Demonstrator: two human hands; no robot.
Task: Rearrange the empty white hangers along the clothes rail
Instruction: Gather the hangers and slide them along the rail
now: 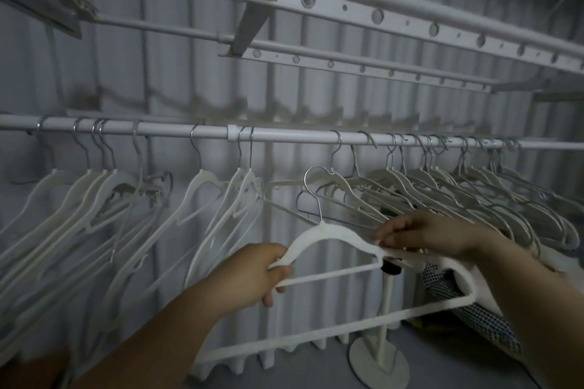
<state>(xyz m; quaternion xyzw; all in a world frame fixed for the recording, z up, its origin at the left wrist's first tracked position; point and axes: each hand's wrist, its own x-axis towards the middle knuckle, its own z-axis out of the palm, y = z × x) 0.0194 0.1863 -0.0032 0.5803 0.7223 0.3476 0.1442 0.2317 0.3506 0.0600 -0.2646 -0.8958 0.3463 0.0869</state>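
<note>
I have one white hanger (325, 234) off the rail (284, 136), held low at about 6 o'clock from the bare stretch of rail. My left hand (252, 271), at 7 o'clock in view, has its fingers curled round the hanger's left shoulder and crossbar. My right hand (420, 230), at 4 o'clock, pinches the right shoulder with its fingertips. The metal hook (313, 180) points up toward 12 o'clock, short of the rail and just beside the crowded hangers (458, 186) that fill the rail toward 3 o'clock. That is my main worry: lifting from here, I judge the hook could catch a neighbour's shoulder and drag it along. A lower hanger (347, 325) slants across at 6 o'clock; I cannot tell what holds it, and it may tangle or drop. The right pinch looks light, so a snag could twist the hanger loose toward the stand (388, 309).
</note>
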